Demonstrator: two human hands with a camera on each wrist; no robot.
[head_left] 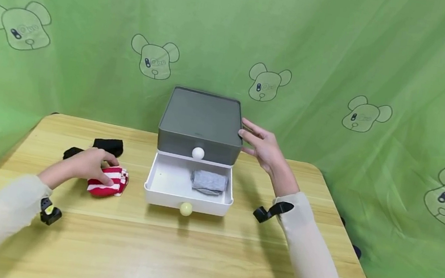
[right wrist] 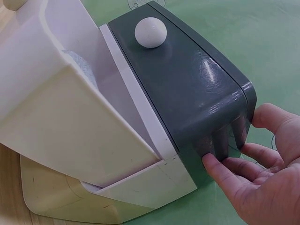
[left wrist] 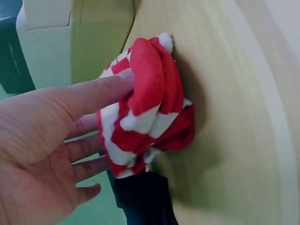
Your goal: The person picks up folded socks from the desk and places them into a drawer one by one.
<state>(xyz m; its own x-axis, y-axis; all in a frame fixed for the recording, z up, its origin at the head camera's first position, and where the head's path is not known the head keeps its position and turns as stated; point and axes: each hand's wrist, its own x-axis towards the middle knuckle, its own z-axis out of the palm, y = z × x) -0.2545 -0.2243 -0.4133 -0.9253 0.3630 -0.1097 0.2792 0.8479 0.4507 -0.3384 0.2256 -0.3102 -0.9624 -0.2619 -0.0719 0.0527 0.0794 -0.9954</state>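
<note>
A rolled red-and-white striped sock (head_left: 108,180) lies on the wooden surface (head_left: 197,254), left of a small two-drawer storage box (head_left: 197,147). The left hand (head_left: 86,165) lies over the sock, its fingers (left wrist: 101,91) curled around the bundle, with the thumb laid across the top in the left wrist view. Just behind the sock and the hand lies a black sock (head_left: 107,145), its dark fabric also showing beneath the striped bundle at the wrist camera.

The box's white lower drawer (head_left: 165,183) stands pulled out toward the person, a pale yellow knob (head_left: 185,208) on its front, and a folded grey sock (head_left: 209,182) lies inside, toward its right side. The dark grey upper drawer (head_left: 201,124) above it is shut and carries a white knob (head_left: 198,153).

The right hand (head_left: 261,147) rests against the right side of the dark grey upper part, fingers (right wrist: 220,171) spread apart and fairly straight, fingertips touching the box's side wall. Both arms wear light-coloured sleeves. A green curtain (head_left: 345,56) printed with bear heads hangs behind the surface.
</note>
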